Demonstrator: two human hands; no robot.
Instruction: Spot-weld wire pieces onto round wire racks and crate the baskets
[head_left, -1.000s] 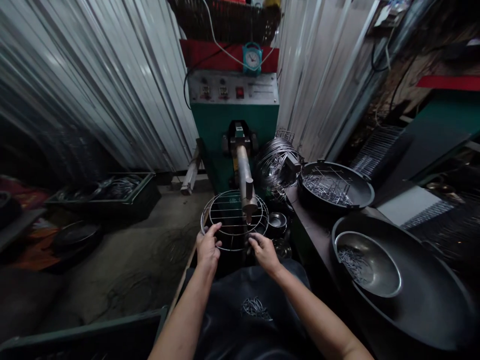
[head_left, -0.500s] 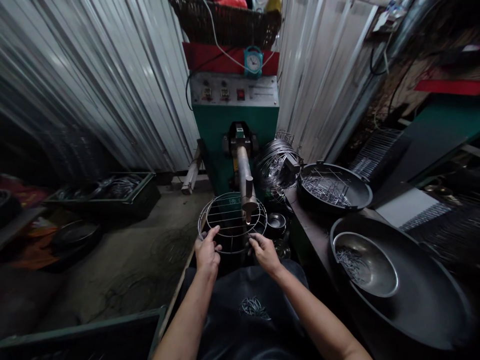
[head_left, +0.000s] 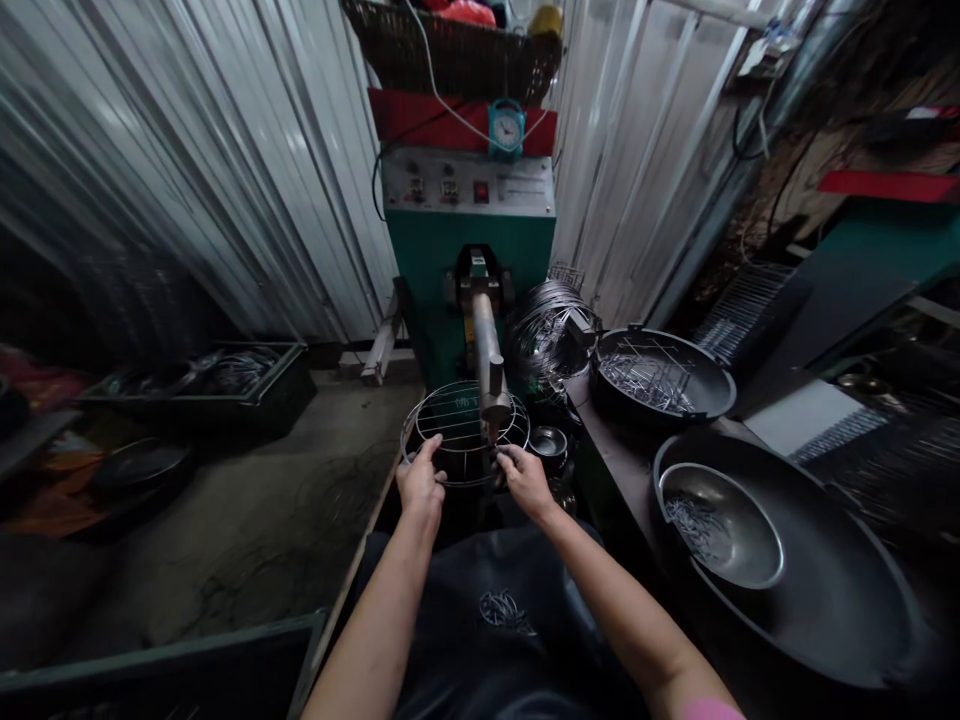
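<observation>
Wire rack: the round wire rack [head_left: 465, 432] is lying flat under the tip of the welder arm [head_left: 487, 365], in front of the green machine [head_left: 469, 250].
Left hand: your left hand [head_left: 420, 484] is pinching the rack's near-left rim.
Right hand: your right hand [head_left: 525, 480] is gripping the near-right rim, fingers curled.
Right side: a steel bowl [head_left: 720, 525] of wire pieces is sitting in a big black pan [head_left: 825, 600] on the table [head_left: 622, 440]; a wire coil [head_left: 547, 330] is standing beside the machine.

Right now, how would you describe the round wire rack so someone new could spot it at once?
Find the green machine. Under its metal arm, both hands grip a round wire rack. Unlike the loose wire coil beside it, it is a flat ring crossed by parallel bars.
</observation>
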